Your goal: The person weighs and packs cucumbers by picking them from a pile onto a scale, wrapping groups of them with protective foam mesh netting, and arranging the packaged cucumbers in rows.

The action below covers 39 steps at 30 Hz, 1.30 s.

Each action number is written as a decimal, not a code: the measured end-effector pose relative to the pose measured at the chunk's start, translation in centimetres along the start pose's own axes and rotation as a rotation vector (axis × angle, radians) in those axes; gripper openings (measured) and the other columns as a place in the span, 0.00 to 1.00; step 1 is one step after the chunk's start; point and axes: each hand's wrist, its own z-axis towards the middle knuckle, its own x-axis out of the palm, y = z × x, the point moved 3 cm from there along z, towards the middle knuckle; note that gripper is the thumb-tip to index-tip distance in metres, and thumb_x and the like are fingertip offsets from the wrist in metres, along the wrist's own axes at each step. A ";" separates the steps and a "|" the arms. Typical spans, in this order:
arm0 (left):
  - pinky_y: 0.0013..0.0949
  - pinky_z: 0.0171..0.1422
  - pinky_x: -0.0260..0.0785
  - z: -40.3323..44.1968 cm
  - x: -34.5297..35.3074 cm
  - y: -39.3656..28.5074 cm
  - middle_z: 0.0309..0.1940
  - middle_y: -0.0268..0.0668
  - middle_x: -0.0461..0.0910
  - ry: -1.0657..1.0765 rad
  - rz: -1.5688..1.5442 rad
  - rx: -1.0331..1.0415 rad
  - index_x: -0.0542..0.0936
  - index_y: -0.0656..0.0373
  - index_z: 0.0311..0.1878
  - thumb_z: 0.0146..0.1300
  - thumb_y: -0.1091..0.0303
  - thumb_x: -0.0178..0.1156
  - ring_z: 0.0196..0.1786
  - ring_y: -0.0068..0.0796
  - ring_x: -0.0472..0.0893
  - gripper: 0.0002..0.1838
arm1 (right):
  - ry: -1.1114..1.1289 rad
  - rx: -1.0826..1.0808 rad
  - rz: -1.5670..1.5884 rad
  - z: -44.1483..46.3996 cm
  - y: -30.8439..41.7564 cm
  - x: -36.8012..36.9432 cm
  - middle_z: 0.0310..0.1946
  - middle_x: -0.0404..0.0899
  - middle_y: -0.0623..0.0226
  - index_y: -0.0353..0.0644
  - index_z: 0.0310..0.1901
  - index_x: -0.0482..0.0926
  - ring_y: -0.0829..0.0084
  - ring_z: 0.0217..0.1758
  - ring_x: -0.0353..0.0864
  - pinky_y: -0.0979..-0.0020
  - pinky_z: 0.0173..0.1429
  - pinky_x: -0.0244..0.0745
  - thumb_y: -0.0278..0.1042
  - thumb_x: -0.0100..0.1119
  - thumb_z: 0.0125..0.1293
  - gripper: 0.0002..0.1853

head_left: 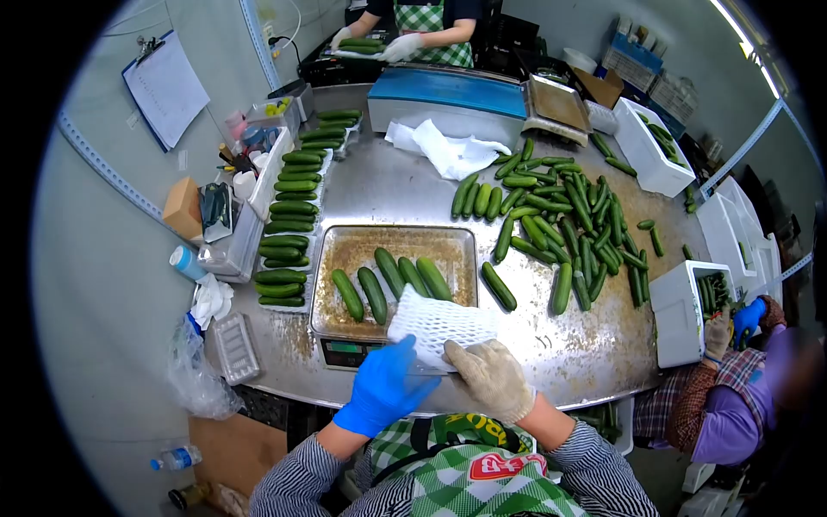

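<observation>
A white foam net is between my hands, over the front edge of the weighing scale. My left hand, in a blue glove, grips its left lower edge. My right hand, in a beige knitted glove, is closed on its right lower corner, thumb on top. Just beyond the net, several cucumbers lie side by side on the scale's worn metal plate; the net covers the near ends of some. The scale's display is partly seen at the front.
Loose cucumbers are heaped on the steel table to the right. Cucumbers on white foam nets line the left side. A blue-topped machine stands behind. Co-workers handle cucumbers across the table and beside a foam box.
</observation>
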 end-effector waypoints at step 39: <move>0.46 0.41 0.70 -10.0 -7.1 4.4 0.32 0.46 0.78 0.510 -0.214 -0.268 0.79 0.62 0.42 0.60 0.59 0.68 0.35 0.49 0.78 0.16 | 0.076 0.521 -0.058 5.6 -5.6 7.5 0.61 0.72 0.41 0.36 0.68 0.67 0.45 0.63 0.73 0.54 0.67 0.69 0.44 0.63 0.65 0.33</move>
